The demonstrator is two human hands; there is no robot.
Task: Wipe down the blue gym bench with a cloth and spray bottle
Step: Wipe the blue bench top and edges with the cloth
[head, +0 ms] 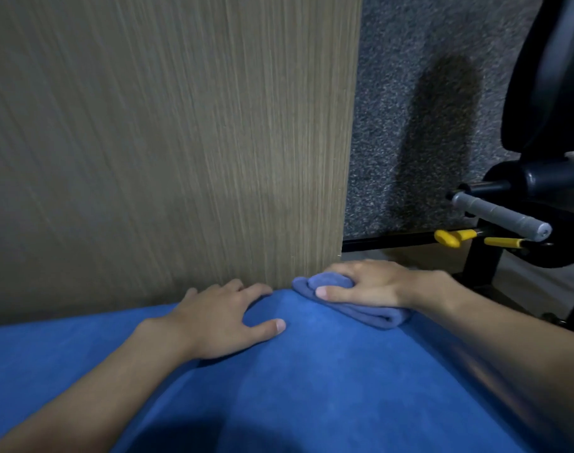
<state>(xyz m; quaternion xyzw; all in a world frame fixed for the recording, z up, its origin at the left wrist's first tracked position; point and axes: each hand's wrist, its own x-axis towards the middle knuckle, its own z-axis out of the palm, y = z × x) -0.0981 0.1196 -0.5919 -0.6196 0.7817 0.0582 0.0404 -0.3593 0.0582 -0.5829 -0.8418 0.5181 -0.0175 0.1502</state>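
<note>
wood panel: a wide, pale brown board with fine streaked grain. It fills the upper left and its lower edge meets the far edge of the blue padding.
left grip: the person's left hand lies palm down on the padding with its bare forearm coming in from the lower left. The fingers are spread and nearly straight, with their tips at the far edge beside the panel and the thumb stretched out to the right. It is open and holds nothing.
worktop: the blue gym bench, with a soft, matte cover, fills the whole lower part of the view under both arms. A dark shadow sits at its near middle.
cloth: a folded blue-violet cloth lies on the far right part of the worktop, just right of the panel's corner and apart from the left thumb.
right grip: the right hand rests on top of the cloth. Its fingers curl over the bunched far end and the thumb lies along the near side, so the cloth is held and pressed to the padding.
grey surface: speckled and carpet-like, to the right of the panel, with a long dark shadow across it.
yellow levers: two small yellow parts on a black metal frame, beyond the right wrist.
grey handle: a round bar sticking out just above the levers.
black pad: a dark, curved shape at the upper right edge.
</note>
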